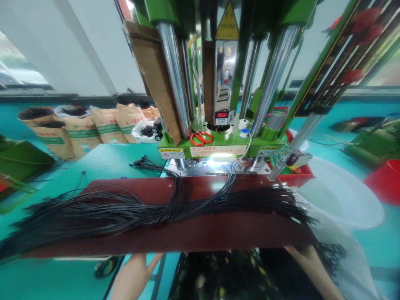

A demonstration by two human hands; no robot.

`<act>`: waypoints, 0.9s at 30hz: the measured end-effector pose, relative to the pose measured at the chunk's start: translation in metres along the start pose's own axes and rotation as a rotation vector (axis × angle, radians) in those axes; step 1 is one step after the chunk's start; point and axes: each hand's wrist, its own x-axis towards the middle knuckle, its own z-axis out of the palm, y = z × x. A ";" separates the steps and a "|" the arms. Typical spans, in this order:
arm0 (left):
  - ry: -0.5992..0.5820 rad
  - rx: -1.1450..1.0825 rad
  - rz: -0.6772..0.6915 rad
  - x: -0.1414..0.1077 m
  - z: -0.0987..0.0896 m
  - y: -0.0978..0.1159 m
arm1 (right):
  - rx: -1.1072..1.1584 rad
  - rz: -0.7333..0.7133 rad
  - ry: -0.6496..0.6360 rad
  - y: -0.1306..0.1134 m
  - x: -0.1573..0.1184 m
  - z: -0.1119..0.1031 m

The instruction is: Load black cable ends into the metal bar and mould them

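Observation:
A long dark red board (218, 233) spans the view in front of a green press machine. My left hand (137, 271) is at the board's near edge, its thumb stretched out to the side; its other fingers pass out of sight beneath the board. Farther right, my right hand (303, 254) reaches under the same edge, with most of its fingers hidden. Across the board lies a big bundle of thin black cables (125, 208). Several cables curve from it into the lit lower part of the press (221, 158). Neither hand touches the cables.
Red-handled scissors (201, 138) and a blue-and-white spool (244, 133) rest on the green press plate (175, 143). A large white basin (340, 191) and a red bucket (386, 181) stand at right. Paper sacks (83, 133) line the back left. A tape roll (105, 266) lies lower left.

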 end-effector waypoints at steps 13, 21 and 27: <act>-0.280 -0.032 1.058 -0.010 0.005 0.283 | 0.044 -0.031 0.013 0.008 -0.003 -0.003; -0.236 0.413 0.986 0.033 0.063 0.350 | 0.035 -0.062 0.022 0.001 -0.008 -0.004; -0.326 0.421 1.132 0.045 0.058 0.342 | 0.015 -0.075 0.026 -0.012 -0.008 -0.004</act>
